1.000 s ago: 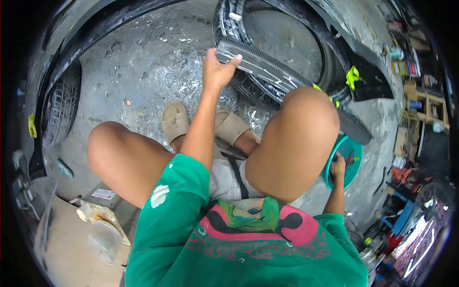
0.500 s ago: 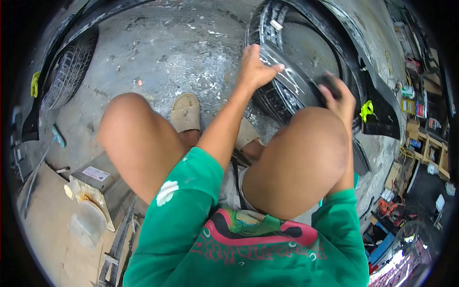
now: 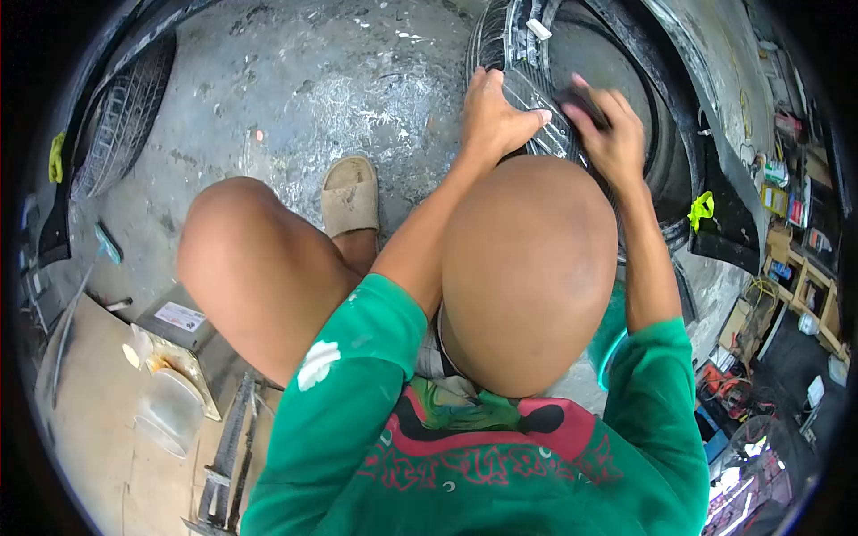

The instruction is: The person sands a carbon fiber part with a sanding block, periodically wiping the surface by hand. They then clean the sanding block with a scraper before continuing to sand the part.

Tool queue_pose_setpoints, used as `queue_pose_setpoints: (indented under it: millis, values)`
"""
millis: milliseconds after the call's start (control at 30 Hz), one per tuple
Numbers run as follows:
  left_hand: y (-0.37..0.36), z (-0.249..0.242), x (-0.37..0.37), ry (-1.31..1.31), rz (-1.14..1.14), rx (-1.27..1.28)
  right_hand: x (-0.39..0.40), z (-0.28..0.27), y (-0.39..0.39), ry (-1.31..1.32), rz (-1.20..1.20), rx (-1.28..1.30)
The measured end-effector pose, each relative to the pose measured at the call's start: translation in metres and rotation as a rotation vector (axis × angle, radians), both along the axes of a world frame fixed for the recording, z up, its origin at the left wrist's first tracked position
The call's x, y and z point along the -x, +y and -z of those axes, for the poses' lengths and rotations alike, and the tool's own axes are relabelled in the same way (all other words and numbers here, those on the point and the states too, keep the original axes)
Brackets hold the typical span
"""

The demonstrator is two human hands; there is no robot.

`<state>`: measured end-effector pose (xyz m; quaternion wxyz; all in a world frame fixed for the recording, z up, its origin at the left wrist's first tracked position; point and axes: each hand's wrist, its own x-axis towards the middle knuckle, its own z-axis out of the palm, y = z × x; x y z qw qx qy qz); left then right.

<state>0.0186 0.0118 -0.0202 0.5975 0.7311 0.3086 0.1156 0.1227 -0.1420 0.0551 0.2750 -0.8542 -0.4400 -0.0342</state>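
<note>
I sit low over a wet concrete floor with my knees up. My left hand point(image 3: 497, 118) grips the near end of a black carbon-weave strip point(image 3: 541, 125) that lies over larger black body panels. My right hand point(image 3: 609, 132) is closed on a small dark pad point(image 3: 587, 100) and presses it onto the strip just right of my left hand. My right knee hides the rest of the strip.
A large curved black panel point(image 3: 706, 179) with a yellow-green clip point(image 3: 700, 210) wraps the right side. A teal basin point(image 3: 609, 344) peeks out behind my right knee. Another black part point(image 3: 116, 116) lies at far left. A metal can point(image 3: 179, 344) and cardboard sit at lower left; cluttered shelves at right.
My right hand came up from the teal basin with the dark pad and now presses it on the strip by my left hand. My view shifted toward the strip.
</note>
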Motion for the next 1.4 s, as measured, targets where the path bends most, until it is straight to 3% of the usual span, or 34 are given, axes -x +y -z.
queue_pose_setpoints:
  millis: [100, 233, 300, 367, 533, 633, 767, 967, 1033, 1167, 1267, 1400]
  values:
    - [-0.002, -0.008, -0.003, 0.025, -0.074, -0.048, -0.006, 0.007, 0.064, -0.066, 0.006, -0.012]
    - [-0.004, -0.01, -0.004, 0.013, -0.036, -0.033, -0.003, -0.008, 0.006, 0.077, -0.054, 0.004]
    - [-0.004, -0.007, -0.003, 0.011, -0.04, -0.075, -0.009, 0.001, -0.042, 0.086, -0.039, -0.022]
    - [-0.006, -0.003, -0.001, 0.033, -0.056, -0.042, -0.011, 0.005, -0.041, 0.031, -0.043, -0.03]
    - [-0.001, -0.008, -0.005, -0.01, -0.01, -0.027, 0.0, 0.0, 0.052, -0.001, 0.033, 0.052]
    - [-0.005, 0.003, -0.002, -0.026, -0.019, -0.015, -0.006, -0.007, 0.013, 0.052, -0.115, -0.013]
    - [-0.003, 0.002, -0.003, -0.068, -0.048, -0.022, -0.008, 0.005, -0.081, 0.094, 0.009, -0.047]
    - [-0.001, -0.008, -0.001, -0.052, -0.016, -0.008, 0.0, 0.0, 0.03, -0.012, 0.072, 0.034]
    - [-0.006, 0.014, -0.001, -0.106, -0.003, 0.023, -0.007, -0.001, 0.011, 0.051, -0.038, 0.014]
    - [-0.002, 0.018, -0.009, -0.125, 0.001, -0.009, -0.004, 0.001, -0.079, 0.128, 0.037, -0.003]
    - [-0.003, 0.015, -0.004, -0.118, -0.022, 0.004, -0.006, 0.006, -0.066, 0.089, 0.035, -0.015]
    - [0.0, 0.01, -0.003, -0.103, 0.014, -0.026, -0.003, -0.002, 0.01, 0.036, 0.083, 0.053]
